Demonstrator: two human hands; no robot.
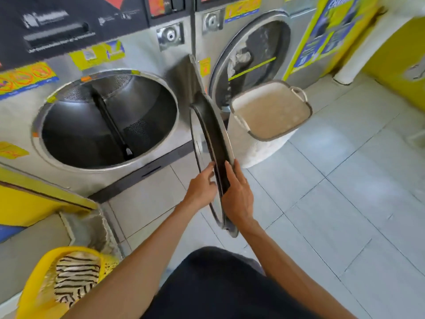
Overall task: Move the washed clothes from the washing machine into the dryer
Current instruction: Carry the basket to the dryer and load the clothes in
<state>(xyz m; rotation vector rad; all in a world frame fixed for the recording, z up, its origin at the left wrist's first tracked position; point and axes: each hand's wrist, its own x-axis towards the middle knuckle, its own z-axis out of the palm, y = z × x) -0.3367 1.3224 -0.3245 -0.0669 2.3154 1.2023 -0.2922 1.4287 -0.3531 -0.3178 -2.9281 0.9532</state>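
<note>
A person stands before two steel front-loading laundry machines, seen from a head-worn camera looking down. The near machine's round door [212, 162] stands swung out edge-on toward the viewer, and both hands are on its lower rim. The left hand [202, 187] touches the door's left face with fingers fairly straight; whether the thumb hooks the edge cannot be told. The right hand [238, 196] lies flat along the right face, fingers extended rather than curled.

The near machine's drum [108, 120] is open and looks bare inside — no fabric shows. The second machine [250, 58] to the right has cloth visible behind its opening, with a pale fabric basket [271, 111] on the tiled floor directly in front of it. At lower left, a yellow mesh basket [41, 284] holds a black-and-white striped garment [76, 275], probably some of the washed clothes.

Likely risks: the door sits between the two machines, so swinging it wider could knock the pale basket; shutting it now would close an unloaded drum; fingers near the rim could be pinched.
</note>
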